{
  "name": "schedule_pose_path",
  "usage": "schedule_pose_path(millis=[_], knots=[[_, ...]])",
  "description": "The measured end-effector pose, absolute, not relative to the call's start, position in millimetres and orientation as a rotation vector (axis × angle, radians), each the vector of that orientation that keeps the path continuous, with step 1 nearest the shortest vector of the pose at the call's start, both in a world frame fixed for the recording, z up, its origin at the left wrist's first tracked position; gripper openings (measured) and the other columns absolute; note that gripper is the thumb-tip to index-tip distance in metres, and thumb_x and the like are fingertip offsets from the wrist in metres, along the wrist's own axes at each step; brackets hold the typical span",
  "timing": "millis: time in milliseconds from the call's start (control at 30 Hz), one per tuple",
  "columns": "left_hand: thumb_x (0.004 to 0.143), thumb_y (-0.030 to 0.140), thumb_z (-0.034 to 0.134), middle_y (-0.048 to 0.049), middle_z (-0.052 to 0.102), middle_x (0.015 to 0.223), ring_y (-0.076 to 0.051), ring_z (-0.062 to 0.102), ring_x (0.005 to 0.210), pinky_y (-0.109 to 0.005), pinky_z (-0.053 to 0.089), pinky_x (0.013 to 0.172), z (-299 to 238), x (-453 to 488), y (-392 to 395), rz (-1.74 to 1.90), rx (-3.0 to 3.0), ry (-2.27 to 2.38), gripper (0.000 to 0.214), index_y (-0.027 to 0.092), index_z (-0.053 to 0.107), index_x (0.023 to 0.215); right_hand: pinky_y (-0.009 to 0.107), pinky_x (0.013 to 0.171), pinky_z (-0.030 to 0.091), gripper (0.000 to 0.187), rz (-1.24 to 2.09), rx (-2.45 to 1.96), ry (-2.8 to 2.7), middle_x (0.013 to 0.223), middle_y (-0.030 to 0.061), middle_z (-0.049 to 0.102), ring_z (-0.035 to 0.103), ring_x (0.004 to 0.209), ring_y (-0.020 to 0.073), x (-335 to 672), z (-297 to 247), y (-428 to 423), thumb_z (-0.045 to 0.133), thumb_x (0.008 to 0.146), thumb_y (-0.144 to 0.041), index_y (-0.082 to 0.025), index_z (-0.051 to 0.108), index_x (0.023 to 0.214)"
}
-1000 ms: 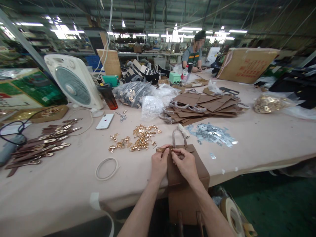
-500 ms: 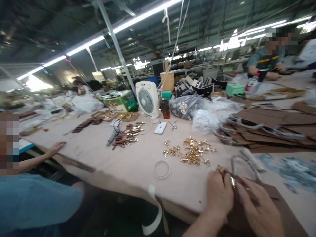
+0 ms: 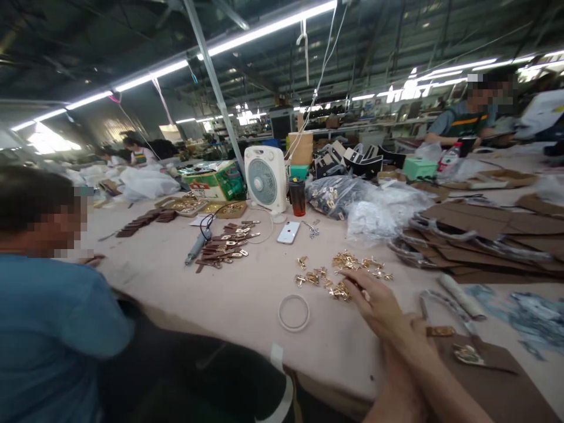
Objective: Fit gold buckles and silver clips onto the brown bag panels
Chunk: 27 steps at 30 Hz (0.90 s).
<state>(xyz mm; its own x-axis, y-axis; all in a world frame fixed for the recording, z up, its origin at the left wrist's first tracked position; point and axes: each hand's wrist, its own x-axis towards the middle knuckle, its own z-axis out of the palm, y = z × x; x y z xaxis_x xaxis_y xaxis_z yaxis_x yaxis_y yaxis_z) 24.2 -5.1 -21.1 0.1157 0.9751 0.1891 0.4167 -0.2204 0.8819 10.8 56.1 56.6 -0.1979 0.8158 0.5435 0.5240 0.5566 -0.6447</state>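
My right hand reaches across my left forearm, its fingers stretched out over a loose pile of gold-coloured metal clasps. Its fingertips are among the clasps; no piece shows clearly between them. Largely covered by the right wrist, my left hand has its fingers closed at the end of a gold-coloured metal fitting. This fitting lies by a brown bag panel with a plastic-wrapped handle. Another gold-coloured fitting rests on the panel.
A white tape ring, phone, fan and tumbler stand or lie on the table. Brown straps lie beside a grey tool. Stacked brown panels are at right. A co-worker sits at left.
My right hand has left the brown panel and moved left to the clasps, crossing over my left arm. A fitting now lies uncovered on the panel. The co-worker at left has leaned into view.
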Motion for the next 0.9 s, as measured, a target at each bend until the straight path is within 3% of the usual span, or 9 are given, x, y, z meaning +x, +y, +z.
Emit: schedule_pose_path(millis=[133, 267, 533, 767, 900], knots=[[0.101, 0.025, 0.045, -0.0073, 0.068, 0.131, -0.026, 0.057, 0.126, -0.042, 0.04, 0.12, -19, 15, -1, 0.982, 1.761, 1.265, 0.035, 0.022, 0.069, 0.127, 0.041, 0.1, 0.054, 0.027, 0.55, -1.183, -1.997, 0.119, 0.0084, 0.076, 0.07, 0.109, 0.0248, -21, 46, 95, 0.055, 0.099, -0.026, -0.023, 0.073, 0.119], [0.102, 0.025, 0.046, -0.0113, 0.071, 0.126, -0.028, 0.059, 0.122, -0.043, 0.042, 0.115, -17, 14, 4, 0.98, 1.699, 1.324, 0.033, 0.017, 0.07, 0.123, 0.043, 0.107, 0.049, 0.034, 0.572, -1.206, -2.159, 0.119, 0.0104, 0.075, 0.067, 0.115, 0.0264, -38, 31, 113, 0.057, 0.091, -0.01, -0.021, 0.075, 0.117], [0.098, 0.025, 0.05, -0.0159, 0.073, 0.12, -0.032, 0.061, 0.116, -0.046, 0.042, 0.11, -18, 15, 14, 0.938, 1.648, 1.356, 0.031, 0.016, 0.072, 0.118, 0.045, 0.116, 0.042, 0.056, 0.548, -1.14, -2.315, 0.136, 0.0125, 0.069, 0.059, 0.131, 0.0282, -43, 19, 126, 0.066, 0.08, -0.003, -0.02, 0.07, 0.132], [0.095, 0.027, 0.053, -0.0139, 0.073, 0.118, -0.031, 0.061, 0.117, -0.045, 0.04, 0.112, -11, 10, 16, 0.917, 1.582, 1.322, 0.029, 0.017, 0.073, 0.113, 0.043, 0.108, 0.045, 0.041, 0.546, -1.109, -2.338, 0.127, 0.0121, 0.072, 0.062, 0.121, 0.0276, -54, 26, 124, 0.072, 0.088, -0.018, -0.021, 0.071, 0.128], [0.095, 0.026, 0.053, -0.0136, 0.075, 0.116, -0.03, 0.064, 0.113, -0.045, 0.039, 0.114, -9, 9, 14, 0.946, 1.598, 1.329, 0.027, 0.016, 0.074, 0.109, 0.04, 0.106, 0.044, 0.025, 0.518, -1.108, -2.373, 0.12, 0.0101, 0.074, 0.063, 0.116, 0.0256, -58, 24, 125, 0.07, 0.09, -0.015, -0.02, 0.075, 0.114]])
